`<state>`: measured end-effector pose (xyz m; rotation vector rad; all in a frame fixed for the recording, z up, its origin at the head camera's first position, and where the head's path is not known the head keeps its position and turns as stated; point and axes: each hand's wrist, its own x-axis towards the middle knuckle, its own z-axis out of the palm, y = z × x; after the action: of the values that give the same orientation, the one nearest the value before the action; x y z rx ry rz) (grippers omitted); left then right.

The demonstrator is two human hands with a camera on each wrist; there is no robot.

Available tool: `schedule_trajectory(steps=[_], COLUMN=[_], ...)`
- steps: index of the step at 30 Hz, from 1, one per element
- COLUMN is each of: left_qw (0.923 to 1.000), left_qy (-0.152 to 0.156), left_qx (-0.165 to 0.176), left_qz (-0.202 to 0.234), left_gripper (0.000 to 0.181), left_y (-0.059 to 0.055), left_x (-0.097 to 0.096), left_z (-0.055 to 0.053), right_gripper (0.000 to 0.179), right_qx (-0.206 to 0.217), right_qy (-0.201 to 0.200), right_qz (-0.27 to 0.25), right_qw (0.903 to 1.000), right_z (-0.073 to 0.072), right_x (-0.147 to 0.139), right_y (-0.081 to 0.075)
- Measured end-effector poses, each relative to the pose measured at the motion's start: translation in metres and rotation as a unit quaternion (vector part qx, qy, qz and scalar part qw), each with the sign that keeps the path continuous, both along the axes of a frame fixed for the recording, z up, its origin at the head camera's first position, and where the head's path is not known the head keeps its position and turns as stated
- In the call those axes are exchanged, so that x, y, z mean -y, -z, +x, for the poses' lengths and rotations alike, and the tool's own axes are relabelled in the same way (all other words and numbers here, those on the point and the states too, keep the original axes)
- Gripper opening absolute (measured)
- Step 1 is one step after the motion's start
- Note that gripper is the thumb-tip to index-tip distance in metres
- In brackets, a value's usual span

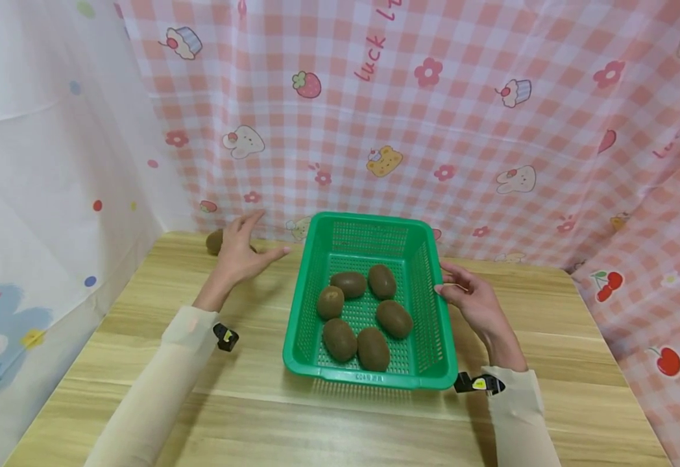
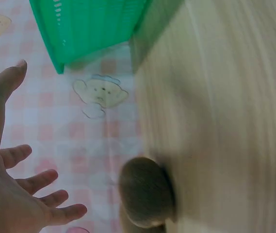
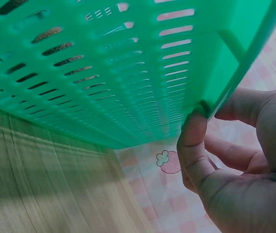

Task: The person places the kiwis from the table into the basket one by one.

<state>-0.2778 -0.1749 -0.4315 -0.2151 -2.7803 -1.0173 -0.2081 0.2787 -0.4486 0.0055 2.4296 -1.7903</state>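
A green plastic basket (image 1: 369, 376) stands at the middle of the table, with several brown kiwis (image 1: 394, 319) on its perforated floor. My right hand (image 1: 477, 305) pinches the basket's right rim; the right wrist view shows thumb and fingers of the right hand (image 3: 244, 179) at that edge. At the back left, my left hand (image 1: 241, 253) is spread, holding nothing, above kiwis by the curtain. One kiwi (image 1: 214, 241) shows left of this hand, and another is mostly hidden behind it. In the left wrist view a kiwi (image 2: 146, 191) lies below the spread fingers, partly covering a second.
The wooden table (image 1: 246, 421) ends at a pink checked curtain (image 1: 346, 130) hanging along the back and right. A white dotted curtain (image 1: 54, 162) hangs on the left. Black wrist-camera mounts (image 1: 226, 337) sit at both sleeves.
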Motion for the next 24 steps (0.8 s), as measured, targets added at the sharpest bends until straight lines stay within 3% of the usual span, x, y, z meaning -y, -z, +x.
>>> schedule_trajectory(steps=[12,24], left_qw=[0.9987,0.9946], left_qy=[-0.031,-0.048], left_qx=[0.04,0.09], left_qz=[-0.002,0.017], left_gripper=[0.104,0.107], left_y=[0.028,0.046], left_x=[0.026,0.039], left_z=[0.002,0.004], right_gripper=[0.06,0.059], right_qx=[0.0,-0.004], right_qy=[0.003,0.004], right_qz=[0.008,0.012], right_qw=[1.0,0.9999], right_z=[0.0,-0.001], right_x=[-0.002,-0.002], right_y=[0.001,0.002])
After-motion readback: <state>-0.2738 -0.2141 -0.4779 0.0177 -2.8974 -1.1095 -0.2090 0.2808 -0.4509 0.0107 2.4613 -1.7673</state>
